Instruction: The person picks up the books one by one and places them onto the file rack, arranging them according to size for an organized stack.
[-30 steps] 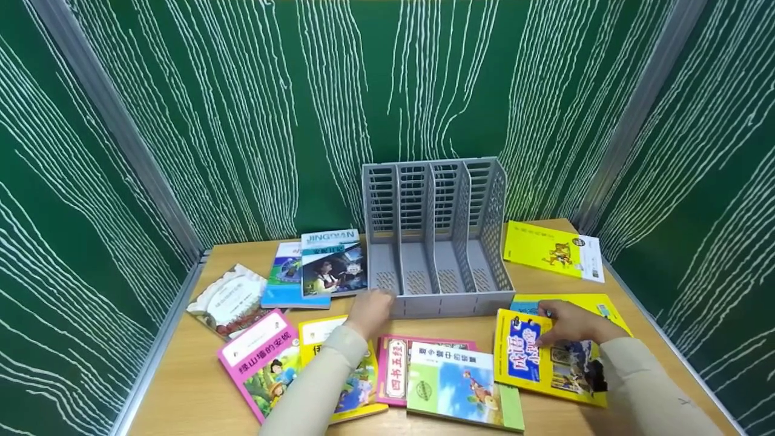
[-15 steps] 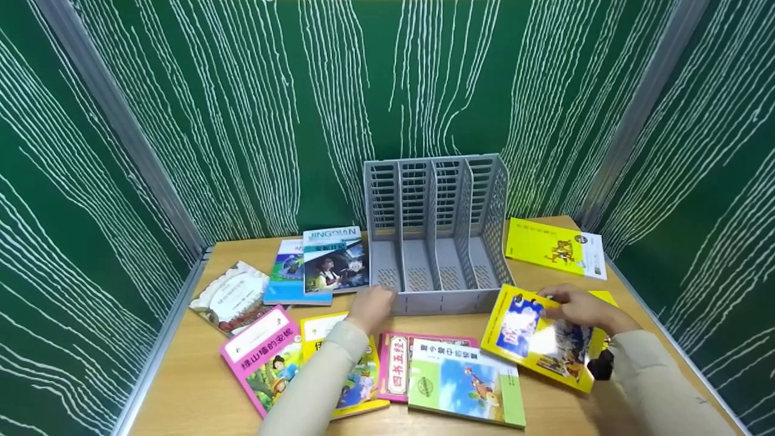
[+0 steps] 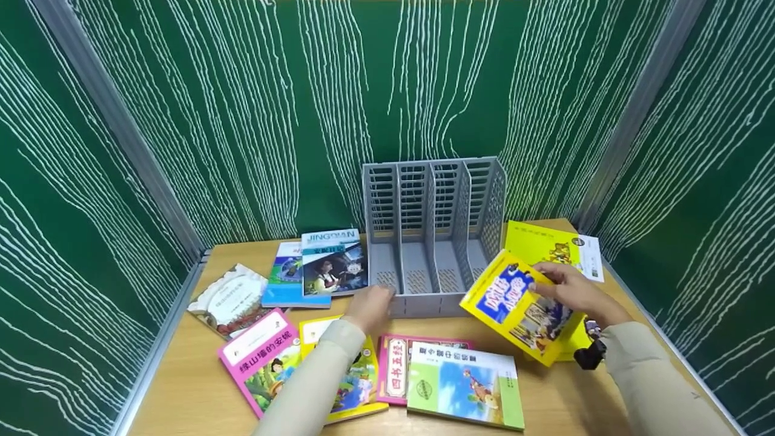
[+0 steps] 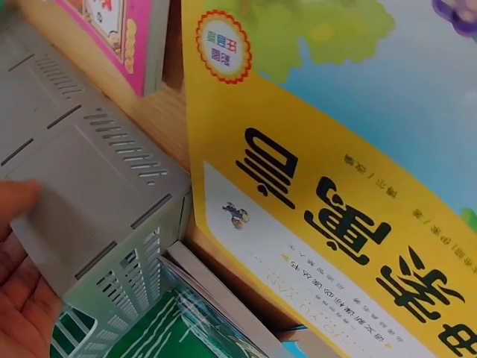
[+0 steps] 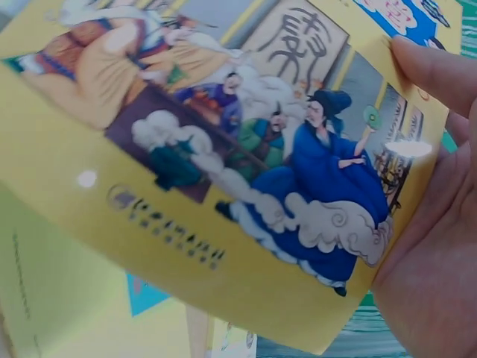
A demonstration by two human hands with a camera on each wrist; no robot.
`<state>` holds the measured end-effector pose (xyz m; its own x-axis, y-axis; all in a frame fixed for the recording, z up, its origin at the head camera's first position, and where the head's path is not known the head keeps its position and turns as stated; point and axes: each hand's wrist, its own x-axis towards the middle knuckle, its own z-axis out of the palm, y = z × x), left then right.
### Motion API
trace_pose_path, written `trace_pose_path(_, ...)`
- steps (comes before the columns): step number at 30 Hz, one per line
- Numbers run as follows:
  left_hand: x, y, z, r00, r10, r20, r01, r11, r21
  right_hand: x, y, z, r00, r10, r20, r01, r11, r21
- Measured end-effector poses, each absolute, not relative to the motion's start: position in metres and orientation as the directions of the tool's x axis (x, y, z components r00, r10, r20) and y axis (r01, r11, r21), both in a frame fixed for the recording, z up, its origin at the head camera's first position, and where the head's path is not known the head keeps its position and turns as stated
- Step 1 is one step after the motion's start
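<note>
My right hand [image 3: 572,290] holds a yellow book [image 3: 517,306] with a blue title patch, raised and tilted at the right front of a grey four-slot file rack. In the right wrist view the thumb lies on the illustrated cover [image 5: 313,171], with the other fingers behind the book. My left hand [image 3: 370,306] grips the front left corner of the file rack [image 3: 424,306]. In the left wrist view its thumb rests on the rack's front panel [image 4: 89,186], and the fingers curl over the edge.
Beside the rack lie a JINGDIAN book [image 3: 333,263] and a yellow-green book [image 3: 548,248]. In front are a pink book [image 3: 266,357], a yellow book [image 3: 318,333], a red book [image 3: 393,369] and a green-edged book [image 3: 463,387]. Green walls [image 3: 242,121] surround the wooden table.
My right hand has lifted the yellow book off the table's right side and moved it up and left toward the rack, turning it. My left hand stays at the rack's corner.
</note>
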<state>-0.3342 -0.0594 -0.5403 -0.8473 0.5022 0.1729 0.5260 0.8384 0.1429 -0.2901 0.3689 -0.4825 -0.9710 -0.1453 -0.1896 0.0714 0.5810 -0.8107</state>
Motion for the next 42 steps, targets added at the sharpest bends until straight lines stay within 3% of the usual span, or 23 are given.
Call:
trace_pose_path(10, -0.318, -0.07, -0.527, -0.847, 0.497, 0.19, 0.53, 0.758, 0.38, -0.287, 0.329, -0.481, -0.989, -0.148, -0.001, -0.074, 0.501, -0.862)
trace_pose_path(20, -0.303, -0.073, -0.509, -0.857, 0.47, 0.213, 0.464, 0.523, 0.715, -0.284, 0.289, -0.478, -0.974, -0.21, 0.09, -0.176, 0.441, -0.88)
trace_pose_path(26, -0.298, -0.072, -0.502, -0.831, 0.508, 0.225, 0.469, 0.425, 0.774, -0.284, 0.266, -0.476, -0.963, -0.24, 0.119, -0.214, 0.425, -0.88)
trace_pose_path(42, -0.289, -0.069, -0.48, -0.831, 0.529, 0.173, 0.401, 0.352, 0.846, -0.294, 0.22, -0.471, -0.916, -0.332, 0.224, -0.355, 0.414, -0.838)
